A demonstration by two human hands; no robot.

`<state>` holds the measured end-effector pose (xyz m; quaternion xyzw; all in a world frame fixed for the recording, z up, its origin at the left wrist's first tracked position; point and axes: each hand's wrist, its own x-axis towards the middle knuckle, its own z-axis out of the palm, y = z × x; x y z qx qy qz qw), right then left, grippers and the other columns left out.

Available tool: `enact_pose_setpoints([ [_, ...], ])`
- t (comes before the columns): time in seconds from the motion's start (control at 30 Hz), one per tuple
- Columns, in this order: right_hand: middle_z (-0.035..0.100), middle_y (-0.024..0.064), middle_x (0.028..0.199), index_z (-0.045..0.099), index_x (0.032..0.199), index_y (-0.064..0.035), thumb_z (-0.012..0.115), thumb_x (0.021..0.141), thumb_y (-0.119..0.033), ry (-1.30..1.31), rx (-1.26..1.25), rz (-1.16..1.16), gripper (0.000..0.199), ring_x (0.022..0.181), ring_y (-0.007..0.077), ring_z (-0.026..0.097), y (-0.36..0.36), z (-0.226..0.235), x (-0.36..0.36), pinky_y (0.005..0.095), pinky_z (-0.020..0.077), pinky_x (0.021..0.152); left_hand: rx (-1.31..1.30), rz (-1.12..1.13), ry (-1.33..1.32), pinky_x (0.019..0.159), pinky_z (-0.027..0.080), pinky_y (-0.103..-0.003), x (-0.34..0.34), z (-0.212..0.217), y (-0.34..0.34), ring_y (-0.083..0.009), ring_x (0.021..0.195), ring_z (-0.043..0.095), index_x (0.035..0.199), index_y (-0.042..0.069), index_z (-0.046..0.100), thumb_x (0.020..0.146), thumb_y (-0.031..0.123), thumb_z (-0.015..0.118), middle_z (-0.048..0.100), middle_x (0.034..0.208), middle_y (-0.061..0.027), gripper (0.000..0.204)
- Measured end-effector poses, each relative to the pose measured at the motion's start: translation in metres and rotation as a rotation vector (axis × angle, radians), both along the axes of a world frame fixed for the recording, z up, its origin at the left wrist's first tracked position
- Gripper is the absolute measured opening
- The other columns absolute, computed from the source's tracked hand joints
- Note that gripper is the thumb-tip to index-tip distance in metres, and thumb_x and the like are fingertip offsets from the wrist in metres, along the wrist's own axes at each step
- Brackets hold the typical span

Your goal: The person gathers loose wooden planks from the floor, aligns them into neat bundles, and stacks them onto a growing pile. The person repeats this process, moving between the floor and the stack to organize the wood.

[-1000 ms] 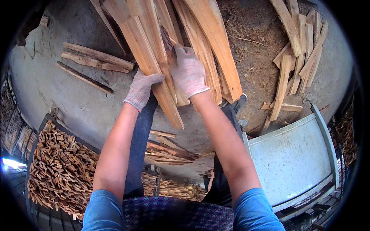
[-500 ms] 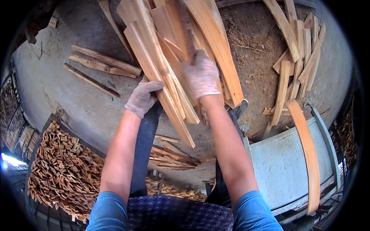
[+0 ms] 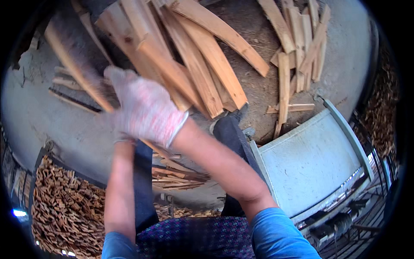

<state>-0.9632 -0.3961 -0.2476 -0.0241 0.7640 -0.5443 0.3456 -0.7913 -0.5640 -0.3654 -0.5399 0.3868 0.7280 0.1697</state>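
Two gloved hands work at a bundle of long wooden slats (image 3: 189,64) that fans upward from the person's knees, which serve here as the landmark. Right hand (image 3: 144,110), in a pale knit glove, lies above the knees and crosses to the left, its fingers (image 3: 118,77) stretched nearly flat over the lower ends of the slats rather than wrapped around them. Left hand (image 3: 118,136) sits just below it and is almost wholly hidden; whether its fingers are clenched or loose cannot be told. One blurred slat (image 3: 73,64) stands up-left of the knees. Judged risk: with the right hand only pressing, slats could slide apart and drop onto the scrap pieces (image 3: 177,172) between the knees, or splinter against the glove. Right of the knees stands a grey metal table (image 3: 315,159); lower left, a heap of small wood offcuts (image 3: 64,211).
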Motion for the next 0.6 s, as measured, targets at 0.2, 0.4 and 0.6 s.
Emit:
enact_pose_setpoints([
  [0.2, 0.067, 0.0245, 0.126, 0.059, 0.135, 0.0018, 0.081, 0.086, -0.027, 0.270, 0.569, -0.365, 0.060, 0.113, 0.0379, 0.069, 0.150, -0.095, 0.080, 0.0458, 0.0577, 0.094, -0.025, -0.070, -0.004, 0.104, 0.048, -0.046, -0.054, 0.001, -0.009, -0.0283, 0.128, 0.054, 0.158, 0.011, 0.038, 0.103, 0.054, 0.056, 0.052, 0.143, -0.0115, 0.072],
  [0.4, 0.056, 0.0271, 0.142, 0.048, 0.146, -0.0021, 0.084, 0.081, -0.037, 0.366, 1.111, 0.027, 0.082, 0.131, 0.0437, 0.057, 0.281, -0.241, 0.005, 0.0519, 0.0495, 0.108, -0.480, -0.224, -0.138, 0.068, 0.054, -0.032, -0.067, -0.051, 0.037, -0.0159, 0.084, 0.064, 0.147, 0.004, 0.047, 0.095, 0.025, 0.075, 0.065, 0.111, -0.0072, 0.063],
  [0.6, 0.068, 0.0255, 0.124, 0.060, 0.131, -0.0019, 0.080, 0.081, -0.042, 0.193, 1.093, 0.156, 0.067, 0.116, 0.0422, 0.067, 0.264, -0.249, -0.004, 0.0493, 0.0536, 0.102, -0.325, -0.067, -0.225, 0.078, 0.056, -0.035, -0.098, -0.097, 0.010, -0.0227, 0.086, 0.067, 0.122, 0.000, 0.064, 0.098, 0.025, 0.069, 0.068, 0.097, -0.0102, 0.035],
])
